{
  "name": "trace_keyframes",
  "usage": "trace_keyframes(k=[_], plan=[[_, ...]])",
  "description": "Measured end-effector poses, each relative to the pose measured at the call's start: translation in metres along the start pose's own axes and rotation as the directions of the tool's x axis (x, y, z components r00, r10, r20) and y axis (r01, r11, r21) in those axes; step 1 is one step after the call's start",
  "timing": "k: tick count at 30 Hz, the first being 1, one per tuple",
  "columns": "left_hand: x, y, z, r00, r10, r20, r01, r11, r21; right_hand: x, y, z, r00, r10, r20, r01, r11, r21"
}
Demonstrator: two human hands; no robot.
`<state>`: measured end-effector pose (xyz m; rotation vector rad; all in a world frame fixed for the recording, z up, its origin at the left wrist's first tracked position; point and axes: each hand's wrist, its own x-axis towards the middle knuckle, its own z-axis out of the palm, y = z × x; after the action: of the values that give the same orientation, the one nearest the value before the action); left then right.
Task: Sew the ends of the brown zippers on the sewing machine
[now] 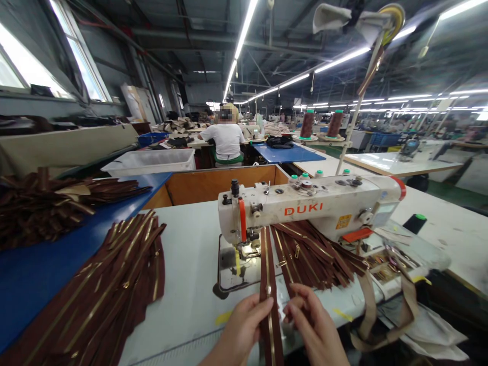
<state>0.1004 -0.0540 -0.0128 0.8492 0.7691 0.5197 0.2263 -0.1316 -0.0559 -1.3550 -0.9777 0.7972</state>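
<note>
A long brown zipper (268, 264) with gold teeth runs from beside the sewing machine's needle area toward me. My left hand (249, 323) grips it from the left, thumb pressed on the tape just below the metal slider. To the right of this strip is my right hand (310, 320), its fingers curled together close to the zipper's edge and the near end of a zipper pile (316, 254). Whatever its fingertips hold, if anything, I cannot make out. The white sewing machine (305, 206) stands just beyond both hands, its arm reaching over the far end of the zipper.
More brown zippers (125, 274) lie in a heap on the left, with another bundle (49, 203) on the blue table (34, 284). A tray (392, 269) of small metal parts sits at right. Ahead, a person (226, 140) sits beyond a wooden partition (224, 183).
</note>
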Motion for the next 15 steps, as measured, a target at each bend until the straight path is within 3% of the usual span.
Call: trace_keyframes(k=[3, 7, 9, 12, 15], plan=[[-0.003, -0.007, -0.008, 0.998, -0.041, 0.054, 0.041, 0.999, 0.004, 0.017, -0.02, -0.001, 0.989, 0.003, 0.146, -0.001, 1.0, -0.008], [-0.007, -0.015, -0.016, 0.992, -0.1, 0.08, 0.098, 0.995, 0.02, 0.024, -0.037, 0.011, 0.893, 0.044, 0.448, -0.112, 0.986, 0.126], [-0.01, -0.016, -0.018, 0.99, -0.114, 0.077, 0.112, 0.993, 0.035, 0.022, -0.037, 0.015, 0.899, 0.039, 0.436, -0.098, 0.989, 0.113], [-0.014, -0.013, -0.016, 0.994, -0.09, 0.068, 0.087, 0.995, 0.044, 0.016, -0.031, 0.016, 0.943, -0.049, 0.33, 0.065, 0.997, -0.038], [-0.015, -0.011, -0.008, 0.997, -0.001, 0.076, -0.005, 0.997, 0.072, 0.013, -0.027, 0.014, 0.957, -0.158, 0.244, 0.194, 0.972, -0.13]])
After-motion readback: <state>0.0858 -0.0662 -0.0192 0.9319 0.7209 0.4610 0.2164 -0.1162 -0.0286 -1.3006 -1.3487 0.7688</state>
